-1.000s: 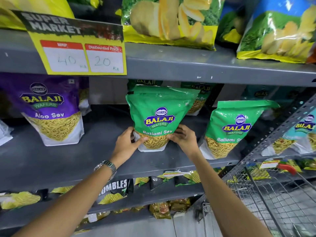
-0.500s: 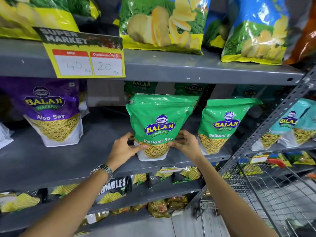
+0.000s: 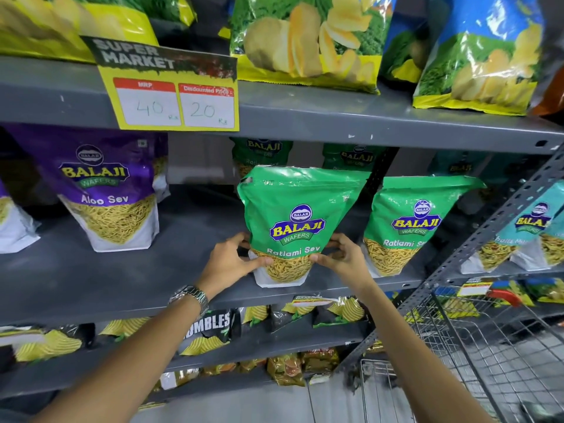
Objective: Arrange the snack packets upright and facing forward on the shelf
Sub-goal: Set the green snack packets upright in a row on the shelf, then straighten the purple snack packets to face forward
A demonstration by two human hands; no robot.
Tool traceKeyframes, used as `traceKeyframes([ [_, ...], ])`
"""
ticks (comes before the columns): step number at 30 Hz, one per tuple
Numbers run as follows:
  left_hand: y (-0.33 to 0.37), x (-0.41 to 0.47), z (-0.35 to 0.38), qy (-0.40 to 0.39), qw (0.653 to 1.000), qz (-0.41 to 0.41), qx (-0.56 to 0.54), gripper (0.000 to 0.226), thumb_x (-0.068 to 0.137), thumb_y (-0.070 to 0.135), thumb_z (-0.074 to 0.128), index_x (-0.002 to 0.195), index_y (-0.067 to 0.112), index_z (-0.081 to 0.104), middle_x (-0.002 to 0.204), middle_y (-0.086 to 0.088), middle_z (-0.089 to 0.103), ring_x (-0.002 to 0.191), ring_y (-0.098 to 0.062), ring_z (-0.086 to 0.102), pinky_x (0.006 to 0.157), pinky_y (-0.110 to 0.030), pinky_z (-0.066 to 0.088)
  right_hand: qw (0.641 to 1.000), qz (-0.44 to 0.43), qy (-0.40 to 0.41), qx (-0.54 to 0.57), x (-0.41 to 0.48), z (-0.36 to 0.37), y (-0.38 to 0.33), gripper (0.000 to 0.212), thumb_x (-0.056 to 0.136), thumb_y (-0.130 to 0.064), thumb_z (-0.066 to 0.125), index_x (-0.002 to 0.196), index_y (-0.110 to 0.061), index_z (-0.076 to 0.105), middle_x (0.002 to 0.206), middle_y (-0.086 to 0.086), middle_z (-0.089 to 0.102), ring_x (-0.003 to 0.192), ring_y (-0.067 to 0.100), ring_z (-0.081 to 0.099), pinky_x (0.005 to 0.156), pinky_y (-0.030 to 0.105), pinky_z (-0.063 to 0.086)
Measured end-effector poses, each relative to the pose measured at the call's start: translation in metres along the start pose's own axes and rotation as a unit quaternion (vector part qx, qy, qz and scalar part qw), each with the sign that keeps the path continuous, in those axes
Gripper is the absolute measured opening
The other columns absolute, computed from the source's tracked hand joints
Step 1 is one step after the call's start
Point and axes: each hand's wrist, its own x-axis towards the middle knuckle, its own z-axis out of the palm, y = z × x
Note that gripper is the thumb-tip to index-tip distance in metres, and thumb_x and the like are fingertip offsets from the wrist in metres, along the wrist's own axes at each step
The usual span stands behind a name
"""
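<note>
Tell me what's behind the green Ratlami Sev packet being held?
Behind the held Ratlami Sev packet, another green packet shows its top. Its lower part and anything further back are covered.

A yellow price tag (image 3: 171, 90) headed "SUPER MARKET" is hanging from the edge of the upper tier, showing MRP 40 and Discounted Price 20 in handwriting. A wire shopping trolley (image 3: 488, 355) is standing at lower right, just beside the perforated grey upright (image 3: 500, 215) of the rack. A red handle (image 3: 503, 296) is showing at the trolley's far rim. A smaller price label (image 3: 471, 289) is sitting near that handle, its writing too small to read.
</note>
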Motion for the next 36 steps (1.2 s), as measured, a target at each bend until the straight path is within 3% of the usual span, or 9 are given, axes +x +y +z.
traceKeyframes([
  [3,0.002,-0.005,0.001,0.004,0.996,0.018,0.091,0.071,0.056,0.075,0.066,0.112,0.033,0.054,0.113,0.011,0.066,0.093,-0.007,0.067,0.082,-0.038,0.056,1.000,0.013,0.022,0.016,-0.004,0.005,0.001,0.049,0.069,-0.018,0.080,0.111,-0.018,0.053,0.103,-0.004,0.063,0.098,0.020,0.058,0.079,0.020,0.048],
  [8,-0.009,-0.013,-0.021,0.086,0.982,0.104,0.136,0.066,0.069,0.069,0.056,0.119,0.026,0.049,0.118,0.008,0.059,0.113,-0.013,0.056,0.093,-0.041,0.047,0.962,-0.088,0.258,-0.036,-0.046,0.052,0.003,0.053,0.071,-0.051,0.072,0.108,-0.022,0.048,0.100,0.002,0.052,0.093,0.019,0.052,0.081,0.038,0.048],
  [12,-0.040,-0.011,-0.075,0.191,0.966,0.143,0.099,0.045,0.080,0.051,0.056,0.113,0.021,0.054,0.111,0.007,0.060,0.108,-0.014,0.057,0.092,-0.039,0.047,0.974,-0.174,0.115,-0.091,-0.062,0.135,-0.019,0.036,0.076,-0.048,0.067,0.103,-0.045,0.043,0.091,-0.008,0.052,0.085,0.004,0.053,0.072,0.027,0.048],
  [14,-0.056,-0.014,-0.104,0.272,0.948,0.145,0.076,0.032,0.083,0.039,0.058,0.107,0.017,0.057,0.104,0.008,0.058,0.103,-0.016,0.056,0.091,-0.036,0.046,0.982,-0.164,0.059,-0.074,-0.050,0.180,-0.039,0.036,0.077,-0.052,0.065,0.103,-0.034,0.047,0.091,-0.009,0.053,0.084,0.004,0.054,0.074,0.027,0.049],
  [19,-0.102,-0.013,-0.190,0.523,0.834,0.066,-0.161,0.017,0.083,0.020,0.061,0.097,0.012,0.054,0.096,-0.011,0.057,0.086,-0.032,0.057,0.081,-0.054,0.047,0.999,-0.041,0.004,0.013,0.010,0.270,-0.089,0.052,0.075,-0.031,0.075,0.117,-0.027,0.045,0.099,-0.014,0.053,0.093,0.010,0.055,0.088,0.039,0.051],
  [24,-0.135,-0.004,-0.248,0.335,0.919,-0.027,-0.207,0.067,0.082,0.007,0.068,0.137,0.001,0.030,0.135,-0.009,0.040,0.127,-0.018,0.039,0.095,-0.011,0.038,0.995,0.021,-0.068,0.065,0.063,0.309,-0.124,0.069,0.073,0.002,0.074,0.131,0.001,0.036,0.106,-0.005,0.051,0.096,0.005,0.054,0.073,0.003,0.044],
  [27,-0.153,0.003,-0.263,0.165,0.971,-0.040,-0.167,0.093,0.076,0.030,0.076,0.146,0.014,0.017,0.154,-0.001,0.028,0.142,-0.012,0.026,0.110,-0.024,0.026,0.993,0.024,-0.100,0.064,0.079,0.316,-0.129,0.075,0.069,-0.003,0.079,0.132,-0.007,0.039,0.121,-0.002,0.054,0.096,-0.003,0.054,0.068,-0.001,0.042],
  [29,-0.159,0.009,-0.270,0.108,0.979,-0.037,-0.167,0.087,0.066,0.045,0.077,0.138,0.023,0.032,0.144,0.005,0.046,0.133,-0.008,0.043,0.113,-0.035,0.033,0.992,0.030,-0.102,0.069,0.081,0.320,-0.131,0.064,0.072,0.000,0.076,0.128,-0.007,0.046,0.117,0.002,0.058,0.086,-0.009,0.054,0.063,-0.002,0.043],
  [36,-0.160,0.008,-0.268,0.107,0.975,-0.026,-0.194,0.066,0.060,0.052,0.079,0.115,0.024,0.058,0.118,0.003,0.069,0.112,-0.013,0.064,0.102,-0.045,0.047,0.990,0.051,-0.069,0.111,0.078,0.332,-0.127,0.052,0.074,-0.003,0.074,0.120,-0.009,0.051,0.111,0.008,0.063,0.087,0.005,0.061,0.072,0.015,0.054],
])
